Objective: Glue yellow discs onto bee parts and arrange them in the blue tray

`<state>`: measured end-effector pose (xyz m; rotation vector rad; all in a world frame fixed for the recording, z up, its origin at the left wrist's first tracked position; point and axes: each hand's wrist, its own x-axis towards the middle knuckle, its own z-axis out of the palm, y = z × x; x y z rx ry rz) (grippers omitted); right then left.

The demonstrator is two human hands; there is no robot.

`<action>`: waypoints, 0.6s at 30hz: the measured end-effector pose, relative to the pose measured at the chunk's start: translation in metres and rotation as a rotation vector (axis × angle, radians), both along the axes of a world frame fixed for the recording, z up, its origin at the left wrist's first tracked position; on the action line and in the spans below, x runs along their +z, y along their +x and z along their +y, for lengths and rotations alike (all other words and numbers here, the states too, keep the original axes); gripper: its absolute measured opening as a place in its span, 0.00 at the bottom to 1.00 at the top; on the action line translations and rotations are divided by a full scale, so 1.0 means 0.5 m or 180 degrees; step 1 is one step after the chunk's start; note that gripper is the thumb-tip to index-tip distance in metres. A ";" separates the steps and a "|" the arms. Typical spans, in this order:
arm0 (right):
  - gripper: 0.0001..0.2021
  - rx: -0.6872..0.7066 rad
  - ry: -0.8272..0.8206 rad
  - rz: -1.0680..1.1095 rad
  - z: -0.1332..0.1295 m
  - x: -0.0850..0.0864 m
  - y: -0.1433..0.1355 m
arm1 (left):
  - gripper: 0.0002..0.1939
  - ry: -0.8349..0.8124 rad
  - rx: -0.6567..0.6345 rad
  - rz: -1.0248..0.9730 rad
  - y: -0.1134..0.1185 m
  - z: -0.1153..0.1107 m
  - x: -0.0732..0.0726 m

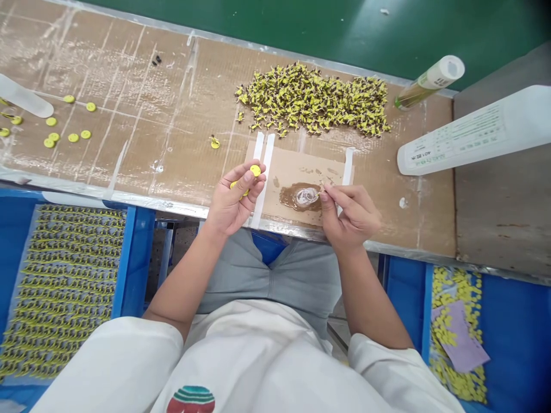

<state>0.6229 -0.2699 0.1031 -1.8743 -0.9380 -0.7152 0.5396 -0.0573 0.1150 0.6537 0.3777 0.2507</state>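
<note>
My left hand (pixel 238 198) is closed around a few small round yellow discs. One yellow disc (pixel 255 171) is pinched between its thumb and fingertips, and others show lower down, in the fingers. My right hand (pixel 350 213) is closed in a pinch beside a small clear dish (pixel 306 197), which sits in a wet brown patch on a cardboard sheet (pixel 297 163). What the right fingertips hold is too small to make out. Between the hands and the back wall lies a heap of small yellow and dark brown pieces (pixel 314 100). A single such piece on a yellow disc (pixel 214 142) rests left of the cardboard.
White tape (pixel 263 183) crosses the cardboard. A white bottle (pixel 473 132) and a clear tube (pixel 430 80) stand at right. Loose yellow discs (pixel 73 137) lie at left. Blue bins hold rows of yellow pieces (pixel 69 281) at left and yellow discs (pixel 458 338) at right.
</note>
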 end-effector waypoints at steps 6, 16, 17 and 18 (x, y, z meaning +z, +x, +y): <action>0.15 0.0126 -0.0023 0.0002 0.002 0.000 0.002 | 0.09 -0.0001 0.0007 0.0062 -0.001 0.001 -0.003; 0.10 -0.0125 0.1187 0.1034 0.014 0.033 -0.022 | 0.12 -0.0023 -0.0047 0.0014 -0.009 -0.011 0.005; 0.09 -0.0177 0.1466 0.1255 0.021 0.047 -0.029 | 0.12 -0.0055 -0.0075 -0.0001 -0.012 -0.016 0.010; 0.08 -0.0211 0.1703 0.1454 0.030 0.061 -0.038 | 0.12 -0.0092 -0.0114 -0.0007 -0.016 -0.023 0.015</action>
